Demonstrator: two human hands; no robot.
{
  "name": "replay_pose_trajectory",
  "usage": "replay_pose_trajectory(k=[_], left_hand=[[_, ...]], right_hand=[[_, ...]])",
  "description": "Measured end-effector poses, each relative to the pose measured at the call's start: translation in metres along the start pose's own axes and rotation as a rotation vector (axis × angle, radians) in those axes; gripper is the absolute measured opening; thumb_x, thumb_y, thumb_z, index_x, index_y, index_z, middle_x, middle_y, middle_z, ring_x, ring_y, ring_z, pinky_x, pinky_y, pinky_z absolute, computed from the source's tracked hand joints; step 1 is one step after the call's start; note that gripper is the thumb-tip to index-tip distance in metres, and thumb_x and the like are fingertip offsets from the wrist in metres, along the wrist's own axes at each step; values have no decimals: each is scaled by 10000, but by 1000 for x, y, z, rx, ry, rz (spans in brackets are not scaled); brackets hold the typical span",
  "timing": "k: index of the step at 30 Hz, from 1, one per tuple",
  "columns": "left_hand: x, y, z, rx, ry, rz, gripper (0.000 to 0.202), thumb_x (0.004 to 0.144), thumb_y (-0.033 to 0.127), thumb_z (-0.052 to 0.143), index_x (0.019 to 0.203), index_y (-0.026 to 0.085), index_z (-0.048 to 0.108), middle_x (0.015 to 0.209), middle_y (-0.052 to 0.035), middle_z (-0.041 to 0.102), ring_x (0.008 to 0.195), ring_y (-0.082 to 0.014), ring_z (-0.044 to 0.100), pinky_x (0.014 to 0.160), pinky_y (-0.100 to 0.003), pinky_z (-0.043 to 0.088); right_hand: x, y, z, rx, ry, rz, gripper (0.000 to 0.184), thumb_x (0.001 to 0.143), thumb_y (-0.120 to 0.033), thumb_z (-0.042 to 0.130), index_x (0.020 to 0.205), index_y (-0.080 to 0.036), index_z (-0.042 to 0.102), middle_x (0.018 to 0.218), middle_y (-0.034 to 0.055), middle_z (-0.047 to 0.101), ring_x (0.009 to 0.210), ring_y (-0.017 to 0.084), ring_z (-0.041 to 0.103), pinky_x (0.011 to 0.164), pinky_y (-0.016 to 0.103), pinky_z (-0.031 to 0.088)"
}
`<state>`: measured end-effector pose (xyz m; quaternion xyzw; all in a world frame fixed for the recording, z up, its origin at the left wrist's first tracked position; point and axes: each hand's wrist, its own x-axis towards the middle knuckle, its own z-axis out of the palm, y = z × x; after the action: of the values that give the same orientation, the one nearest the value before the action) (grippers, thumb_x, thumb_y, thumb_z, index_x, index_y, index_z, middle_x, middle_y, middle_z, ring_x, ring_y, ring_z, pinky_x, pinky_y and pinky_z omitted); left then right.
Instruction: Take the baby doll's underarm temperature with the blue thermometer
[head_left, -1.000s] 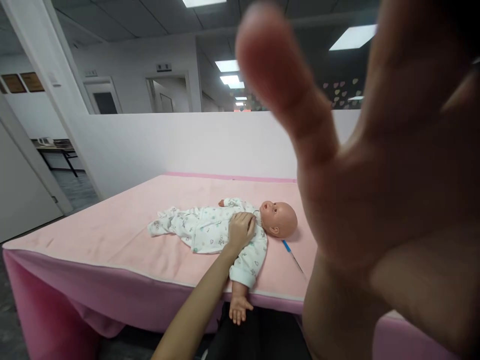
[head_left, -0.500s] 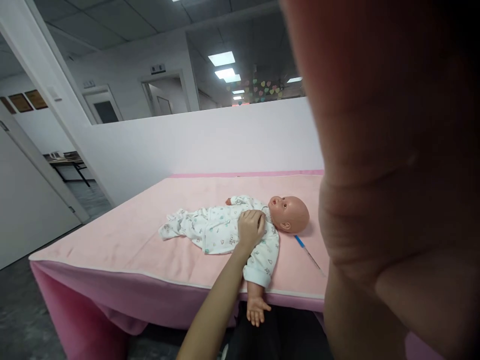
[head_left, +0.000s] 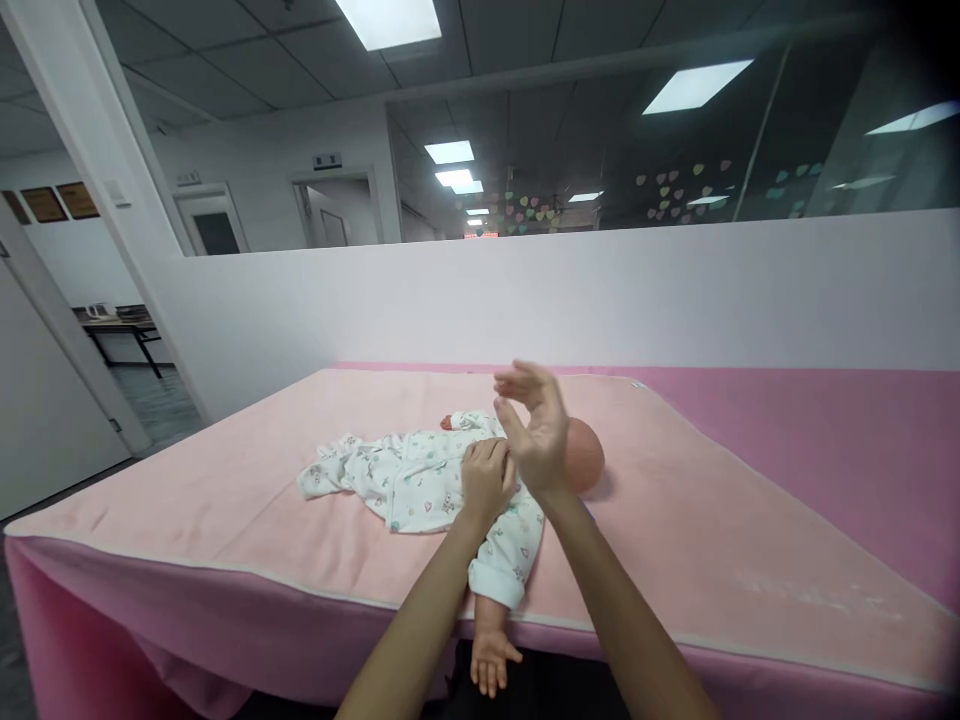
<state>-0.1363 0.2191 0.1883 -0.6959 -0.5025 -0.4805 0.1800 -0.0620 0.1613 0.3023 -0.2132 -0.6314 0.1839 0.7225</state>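
Observation:
A baby doll [head_left: 424, 485] in a white patterned outfit lies on its back on the pink mat, its head to the right. One doll arm hangs over the front edge. On its chest rests my left hand [head_left: 487, 478], fingers bent together and gripping at the front of the outfit. My right hand [head_left: 536, 425] is raised in front of the doll's head, holding nothing, with its thumb and fingers apart. It hides the doll's face. Only a small blue bit of a thin stick-like thing shows beside my right forearm.
The pink mat [head_left: 712, 540] covers a table draped with pink cloth [head_left: 825, 430]. A low white wall [head_left: 712, 300] with glass above it stands behind. To the left are a door [head_left: 52, 390] and a side table [head_left: 124, 325] in another room.
My right hand has moved from close before the camera, at the right, down over the doll's upper body. My left hand stays on its chest. The view has shifted slightly.

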Motion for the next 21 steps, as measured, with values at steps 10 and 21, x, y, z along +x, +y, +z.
replay_pose_trajectory(k=[10,21], left_hand=[[4,-8,-8,139,-56,-142,169,797,247,409,866,197,555,976,-46,566,935,-195,453,886,-391,260],[4,-3,-13,-6,-91,-64,139,782,193,411,827,184,543,885,-35,573,888,-172,468,837,-340,304]], right_hand=[[-54,117,6,-477,-90,216,228,790,-263,350,778,-173,559,788,62,596,781,171,522,741,307,405],[-63,119,-1,-357,137,194,242,697,-91,348,808,-153,554,805,50,594,781,145,537,740,268,428]])
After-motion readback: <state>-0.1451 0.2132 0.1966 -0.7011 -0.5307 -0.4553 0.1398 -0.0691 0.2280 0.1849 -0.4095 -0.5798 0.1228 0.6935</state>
